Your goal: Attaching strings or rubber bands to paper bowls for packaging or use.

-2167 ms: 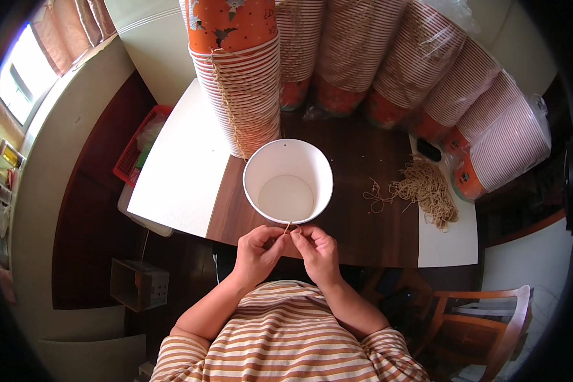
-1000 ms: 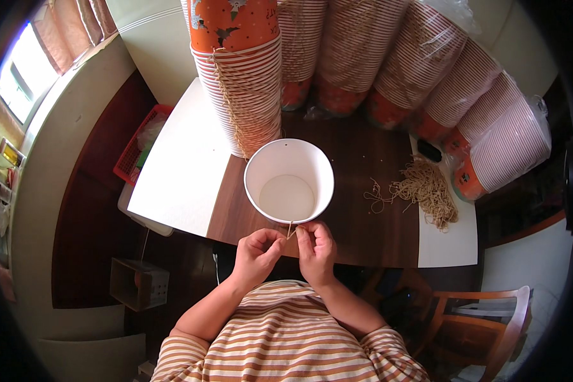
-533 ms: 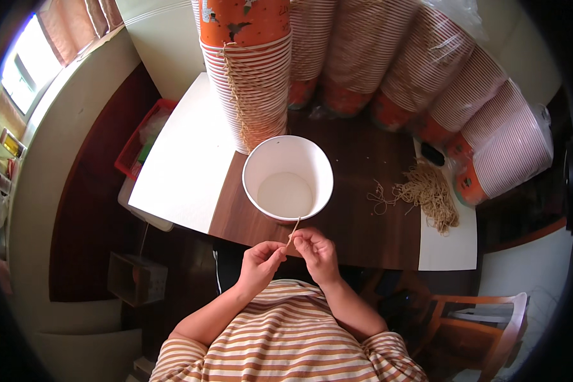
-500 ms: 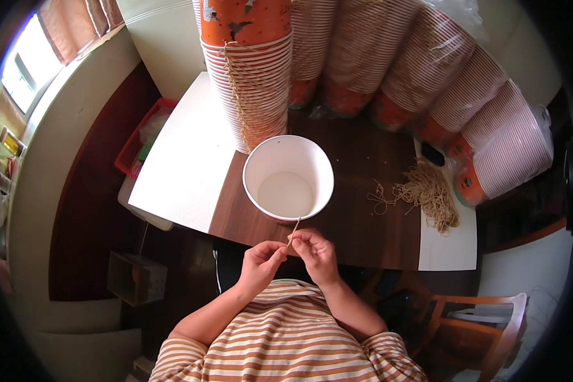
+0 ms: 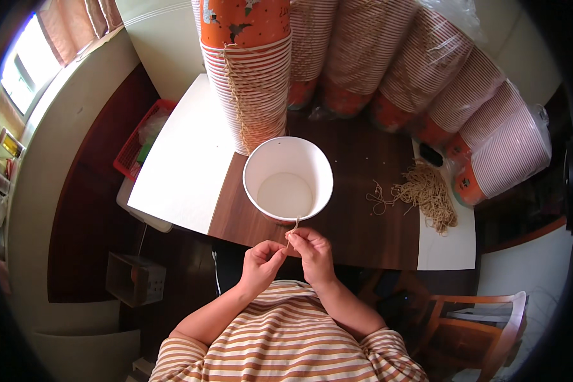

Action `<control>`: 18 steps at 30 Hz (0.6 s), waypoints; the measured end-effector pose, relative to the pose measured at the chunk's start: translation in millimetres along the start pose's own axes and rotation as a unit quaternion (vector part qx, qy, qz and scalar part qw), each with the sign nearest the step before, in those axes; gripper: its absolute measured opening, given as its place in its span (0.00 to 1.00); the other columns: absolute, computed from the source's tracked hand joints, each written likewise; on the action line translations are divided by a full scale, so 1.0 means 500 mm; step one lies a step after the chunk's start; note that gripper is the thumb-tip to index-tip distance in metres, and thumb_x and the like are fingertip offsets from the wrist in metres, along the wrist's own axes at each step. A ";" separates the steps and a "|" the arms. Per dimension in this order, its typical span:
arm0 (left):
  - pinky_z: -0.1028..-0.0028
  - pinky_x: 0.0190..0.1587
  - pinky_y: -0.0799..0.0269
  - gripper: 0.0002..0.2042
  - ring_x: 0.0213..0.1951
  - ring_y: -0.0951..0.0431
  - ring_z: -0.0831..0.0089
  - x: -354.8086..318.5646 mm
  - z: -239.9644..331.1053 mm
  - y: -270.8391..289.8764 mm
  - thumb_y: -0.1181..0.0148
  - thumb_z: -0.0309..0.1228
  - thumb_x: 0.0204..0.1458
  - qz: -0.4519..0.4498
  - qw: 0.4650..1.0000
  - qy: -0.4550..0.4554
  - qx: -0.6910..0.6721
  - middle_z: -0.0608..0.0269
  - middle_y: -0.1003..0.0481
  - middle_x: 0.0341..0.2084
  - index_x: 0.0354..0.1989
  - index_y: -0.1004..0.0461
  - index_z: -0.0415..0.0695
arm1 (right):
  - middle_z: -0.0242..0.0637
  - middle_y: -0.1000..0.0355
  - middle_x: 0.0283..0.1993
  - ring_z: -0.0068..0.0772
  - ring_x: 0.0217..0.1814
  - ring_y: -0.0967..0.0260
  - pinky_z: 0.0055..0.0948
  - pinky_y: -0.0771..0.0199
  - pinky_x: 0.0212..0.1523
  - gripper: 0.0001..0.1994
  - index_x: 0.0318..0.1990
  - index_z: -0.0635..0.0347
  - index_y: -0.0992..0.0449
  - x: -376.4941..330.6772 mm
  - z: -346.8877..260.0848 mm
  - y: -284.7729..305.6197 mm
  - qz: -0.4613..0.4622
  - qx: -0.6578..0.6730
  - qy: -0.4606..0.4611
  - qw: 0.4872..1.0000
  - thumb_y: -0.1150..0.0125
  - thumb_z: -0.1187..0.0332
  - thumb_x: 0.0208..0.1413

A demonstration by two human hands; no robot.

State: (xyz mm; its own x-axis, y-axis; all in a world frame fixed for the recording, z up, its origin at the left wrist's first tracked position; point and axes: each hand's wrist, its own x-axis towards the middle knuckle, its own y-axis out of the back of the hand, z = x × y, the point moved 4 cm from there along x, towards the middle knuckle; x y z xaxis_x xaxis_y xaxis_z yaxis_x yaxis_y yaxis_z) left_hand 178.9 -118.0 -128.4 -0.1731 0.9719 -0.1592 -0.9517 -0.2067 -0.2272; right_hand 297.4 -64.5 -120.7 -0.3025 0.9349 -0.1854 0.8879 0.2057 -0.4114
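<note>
Currently both hands are pinched on one thin tan string: left hand and right hand side by side at the table's near edge. String runs up to the near rim of the white paper bucket. Loose string pile lies well apart to the right, tied cup stack just behind the bucket.

The paper bucket looks smooth and matt white inside. The table is dark wood with a slight sheen. The string pile looks rough and fibrous; the shirt is soft striped cloth.
</note>
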 end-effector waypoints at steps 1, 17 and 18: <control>0.86 0.25 0.39 0.05 0.23 0.35 0.89 0.000 -0.002 0.000 0.44 0.26 0.55 0.001 1.000 0.008 -0.008 0.74 0.29 0.20 0.31 0.26 0.35 | 0.28 0.27 0.32 0.15 0.36 0.32 0.17 0.31 0.39 0.05 0.35 0.64 0.24 0.002 -0.003 -0.004 0.000 0.000 0.001 1.000 0.42 0.71 0.56; 0.85 0.25 0.39 0.05 0.23 0.34 0.88 -0.026 -0.034 0.010 0.43 0.25 0.53 -0.015 0.998 0.065 0.018 0.71 0.27 0.21 0.28 0.26 0.37 | 0.28 0.26 0.28 0.10 0.25 0.41 0.13 0.41 0.28 0.06 0.34 0.63 0.22 0.025 -0.077 -0.025 0.062 -0.058 0.094 0.992 0.39 0.70 0.53; 0.85 0.25 0.39 0.05 0.23 0.34 0.88 -0.026 -0.032 0.010 0.43 0.25 0.53 -0.015 0.998 0.065 0.018 0.71 0.27 0.21 0.28 0.26 0.37 | 0.28 0.26 0.28 0.10 0.25 0.41 0.13 0.41 0.27 0.06 0.34 0.63 0.22 0.026 -0.077 -0.026 0.064 -0.073 0.089 0.991 0.39 0.69 0.53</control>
State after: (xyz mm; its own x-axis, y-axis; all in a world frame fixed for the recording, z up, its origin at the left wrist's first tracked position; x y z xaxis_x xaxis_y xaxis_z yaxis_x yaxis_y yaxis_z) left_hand 180.5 -133.3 -142.8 -0.1126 0.9545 -0.2760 -0.9649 -0.1714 -0.1989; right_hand 295.2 -43.9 -83.5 -0.1304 0.9896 -0.0610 0.9597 0.1105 -0.2585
